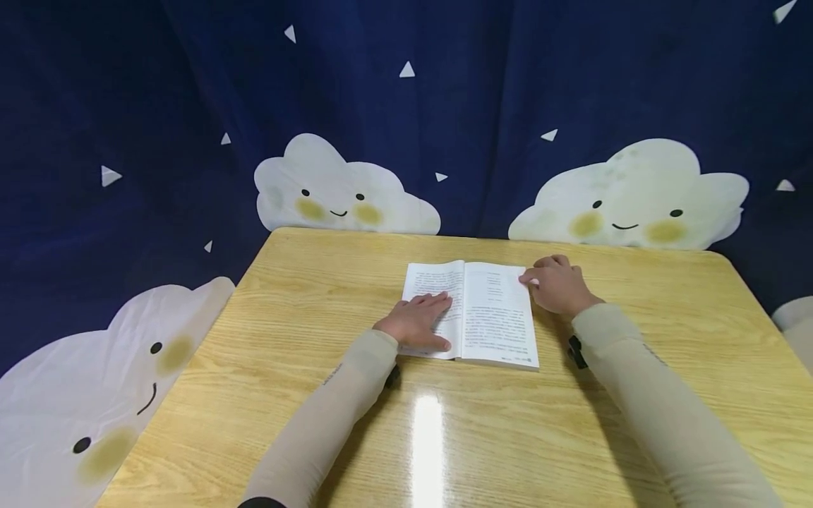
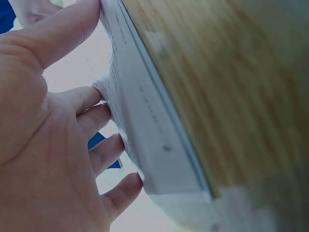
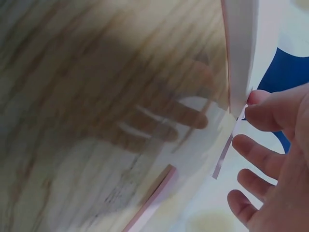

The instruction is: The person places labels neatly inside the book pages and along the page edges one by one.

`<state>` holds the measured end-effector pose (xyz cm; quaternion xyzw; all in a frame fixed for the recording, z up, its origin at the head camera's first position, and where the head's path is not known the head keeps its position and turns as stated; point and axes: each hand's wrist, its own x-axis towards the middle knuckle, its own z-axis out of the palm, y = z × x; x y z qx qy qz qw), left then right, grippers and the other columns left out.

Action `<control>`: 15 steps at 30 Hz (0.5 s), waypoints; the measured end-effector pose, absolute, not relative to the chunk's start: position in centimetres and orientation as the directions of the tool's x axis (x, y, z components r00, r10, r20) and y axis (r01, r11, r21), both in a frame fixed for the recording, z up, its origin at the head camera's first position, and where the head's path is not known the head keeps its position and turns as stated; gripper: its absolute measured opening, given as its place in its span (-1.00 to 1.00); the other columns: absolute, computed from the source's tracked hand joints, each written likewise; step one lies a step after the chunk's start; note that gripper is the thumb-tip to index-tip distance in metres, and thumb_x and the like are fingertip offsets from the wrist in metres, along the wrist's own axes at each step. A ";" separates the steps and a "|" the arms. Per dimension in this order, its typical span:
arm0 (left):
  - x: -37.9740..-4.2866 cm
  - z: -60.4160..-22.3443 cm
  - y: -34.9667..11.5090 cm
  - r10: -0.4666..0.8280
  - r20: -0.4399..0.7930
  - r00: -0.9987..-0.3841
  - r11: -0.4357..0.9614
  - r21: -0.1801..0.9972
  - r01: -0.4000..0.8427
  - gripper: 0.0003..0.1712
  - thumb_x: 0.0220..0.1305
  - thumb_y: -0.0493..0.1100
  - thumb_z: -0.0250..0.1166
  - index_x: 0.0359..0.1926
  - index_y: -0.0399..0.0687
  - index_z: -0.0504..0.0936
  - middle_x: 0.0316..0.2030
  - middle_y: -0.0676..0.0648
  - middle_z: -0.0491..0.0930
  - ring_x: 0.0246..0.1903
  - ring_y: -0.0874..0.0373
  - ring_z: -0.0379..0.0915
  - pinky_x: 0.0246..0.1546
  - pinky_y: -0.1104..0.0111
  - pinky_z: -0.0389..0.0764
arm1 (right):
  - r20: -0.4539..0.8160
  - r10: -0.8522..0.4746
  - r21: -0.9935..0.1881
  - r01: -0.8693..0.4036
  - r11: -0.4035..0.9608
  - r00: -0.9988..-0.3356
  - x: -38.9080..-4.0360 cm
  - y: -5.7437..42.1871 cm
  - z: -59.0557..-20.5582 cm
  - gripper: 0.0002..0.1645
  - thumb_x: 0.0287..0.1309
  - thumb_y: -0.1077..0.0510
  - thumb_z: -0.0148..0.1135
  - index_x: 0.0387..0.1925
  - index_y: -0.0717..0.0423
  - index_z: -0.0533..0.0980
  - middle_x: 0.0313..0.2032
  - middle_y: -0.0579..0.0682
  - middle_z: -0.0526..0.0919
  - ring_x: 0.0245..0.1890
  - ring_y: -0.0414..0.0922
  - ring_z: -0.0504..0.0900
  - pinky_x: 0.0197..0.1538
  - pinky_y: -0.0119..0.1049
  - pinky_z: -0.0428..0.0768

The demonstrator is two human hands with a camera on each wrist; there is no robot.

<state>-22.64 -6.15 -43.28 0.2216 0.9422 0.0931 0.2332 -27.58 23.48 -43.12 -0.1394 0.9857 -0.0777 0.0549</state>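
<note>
An open book (image 1: 498, 310) with printed white pages lies on the wooden table. My left hand (image 1: 419, 323) rests on its left page, fingers spread and thumb near the lower part of the spine. In the left wrist view, the left fingertips (image 2: 129, 186) touch the page, which curves down to the book's lower edge. At the upper right edge of the right page, my right hand (image 1: 560, 286) pinches the page between thumb and forefinger. The right wrist view has that thumb and forefinger together at the book's edge (image 3: 241, 53), with the other fingers loosely bent.
The light wooden table (image 1: 305, 282) has rounded far corners. Behind it hangs a dark blue curtain (image 1: 356, 92) printed with smiling clouds and small white triangles. A bright light reflection (image 1: 428, 444) shows on the tabletop in front of the book.
</note>
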 end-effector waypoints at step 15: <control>-22.4 -43.5 -6.1 0.454 -0.393 -0.800 0.888 0.278 0.367 0.03 0.25 0.30 0.27 0.59 0.26 -0.05 0.60 0.20 -0.16 0.59 0.07 -0.20 0.54 -0.02 -0.01 | -0.077 -0.273 -0.135 -0.261 0.956 -0.959 -27.1 23.6 -44.0 -0.38 0.27 0.24 -0.07 0.35 -0.04 0.44 0.41 0.34 0.25 0.43 0.39 0.03 0.28 0.44 0.14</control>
